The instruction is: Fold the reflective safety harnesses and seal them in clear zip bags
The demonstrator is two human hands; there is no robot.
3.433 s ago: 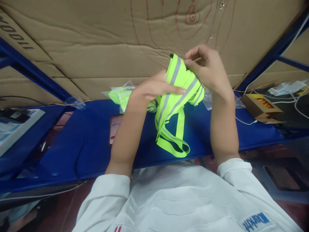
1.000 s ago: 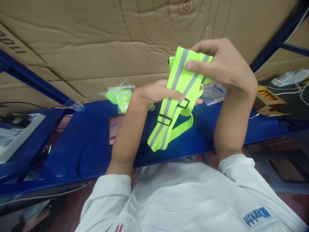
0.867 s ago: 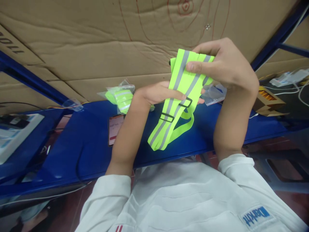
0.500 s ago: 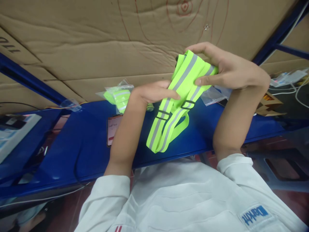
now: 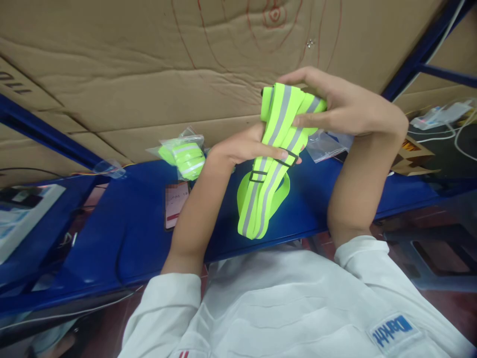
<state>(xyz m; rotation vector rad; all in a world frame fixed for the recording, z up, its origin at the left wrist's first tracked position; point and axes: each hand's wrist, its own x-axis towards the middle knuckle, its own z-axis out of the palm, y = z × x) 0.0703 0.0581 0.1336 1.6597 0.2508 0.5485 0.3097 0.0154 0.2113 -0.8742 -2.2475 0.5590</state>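
A neon yellow reflective strap (image 5: 280, 115) with grey stripes is folded in layers between my hands, above the blue table. My left hand (image 5: 248, 144) is closed around its middle, thumb in front by a black slider buckle (image 5: 286, 157) and fingertips showing at the far side. My right hand (image 5: 345, 107) grips the upper folds, thumb on the front face and the other fingers along the top and behind. A second black buckle (image 5: 258, 176) sits lower on the strap. Loops of the strap hang down toward the table's front edge.
Clear plastic bags with folded yellow straps (image 5: 188, 156) lie left of my left forearm, near a phone (image 5: 176, 204). Another clear bag (image 5: 325, 145) lies behind my right wrist. A cardboard wall (image 5: 130, 74) rises behind the blue table (image 5: 145, 248). An open brown box (image 5: 414, 156) stands at right.
My left hand has closed further around the strap, its thumb now at the buckle. The two hanging loops have drawn closer together. The strap's upper end has shifted slightly left.
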